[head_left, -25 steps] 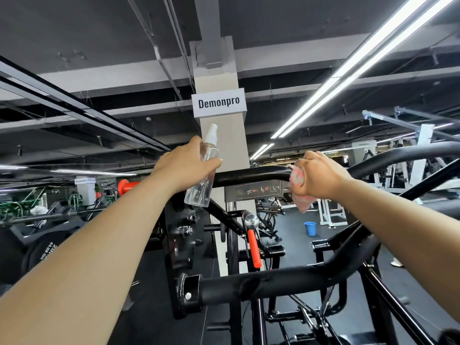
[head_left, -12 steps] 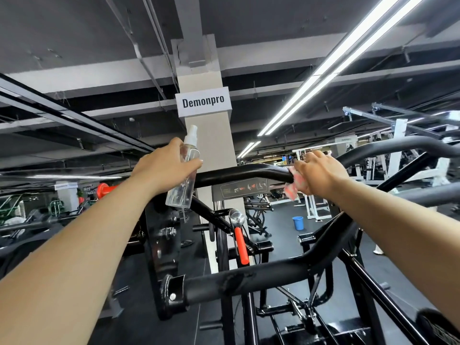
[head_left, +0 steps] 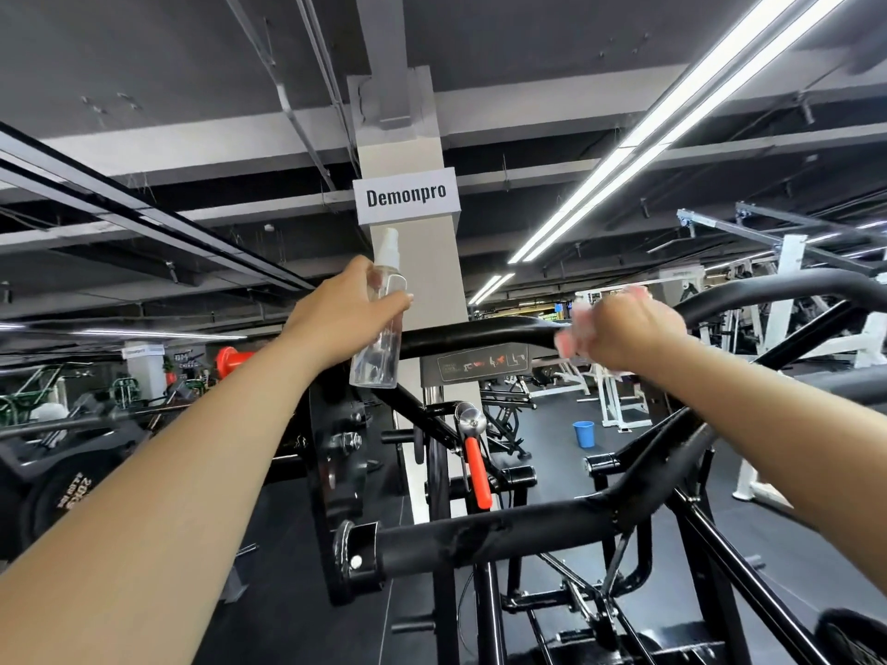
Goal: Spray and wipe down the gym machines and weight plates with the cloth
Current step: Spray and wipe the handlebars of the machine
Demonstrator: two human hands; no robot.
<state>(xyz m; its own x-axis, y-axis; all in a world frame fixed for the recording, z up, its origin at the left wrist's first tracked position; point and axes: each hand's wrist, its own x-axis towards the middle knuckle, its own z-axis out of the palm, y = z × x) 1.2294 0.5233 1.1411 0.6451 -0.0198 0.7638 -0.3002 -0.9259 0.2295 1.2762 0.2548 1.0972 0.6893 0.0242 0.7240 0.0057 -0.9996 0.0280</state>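
My left hand [head_left: 343,321] holds a clear spray bottle [head_left: 381,324] with a white nozzle, upright, just left of the black upper bar [head_left: 485,334] of the gym machine. My right hand [head_left: 629,331] is closed on a pink-and-white cloth [head_left: 573,328] and presses it onto that bar, right of centre. The cloth looks blurred. A thicker black lower bar [head_left: 494,535] of the same machine runs across below my arms.
A white pillar [head_left: 422,261] with a "Demonpro" sign stands behind the machine. An orange-handled lever [head_left: 477,467] sits in the frame's middle. Black weight plates [head_left: 62,491] are at the left, a blue bucket [head_left: 583,433] and white machines [head_left: 787,300] at the right.
My right hand with the cloth has shifted slightly along the upper bar and now looks blurred. My left hand keeps the bottle beside the bar. The view has turned a little.
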